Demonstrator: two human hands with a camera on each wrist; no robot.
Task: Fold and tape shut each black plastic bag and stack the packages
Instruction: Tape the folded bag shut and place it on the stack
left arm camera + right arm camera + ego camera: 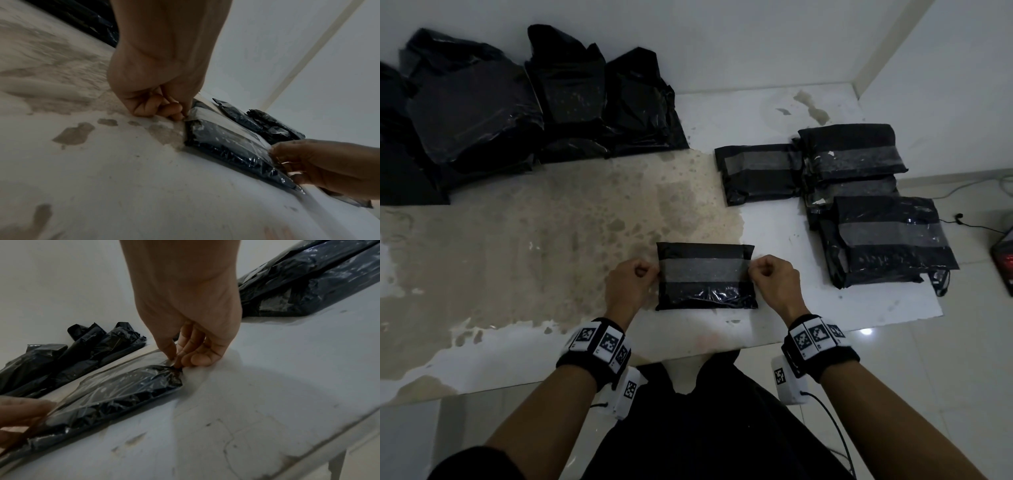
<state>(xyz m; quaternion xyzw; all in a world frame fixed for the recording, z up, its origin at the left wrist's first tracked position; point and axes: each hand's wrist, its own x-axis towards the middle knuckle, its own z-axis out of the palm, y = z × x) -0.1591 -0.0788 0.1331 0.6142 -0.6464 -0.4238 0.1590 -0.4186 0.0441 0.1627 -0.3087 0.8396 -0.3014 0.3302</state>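
Note:
A folded black plastic bag (705, 291) lies flat on the table in front of me, with a strip of clear tape (703, 270) across its middle. My left hand (635, 274) pinches the tape's left end at the bag's left edge (190, 113). My right hand (768, 272) pinches the tape's right end at the bag's right edge (174, 365). Both hands have curled fingers pressed down at the table surface. In the left wrist view the bag (228, 146) runs away towards my right hand (320, 162).
Several untaped black bags (517, 102) are heaped at the back left. Taped packages (852, 205) are stacked at the right, near the table's right edge (928, 308). The stained table top (534, 240) stretches to the left. A dark device (1005, 263) sits on the floor at far right.

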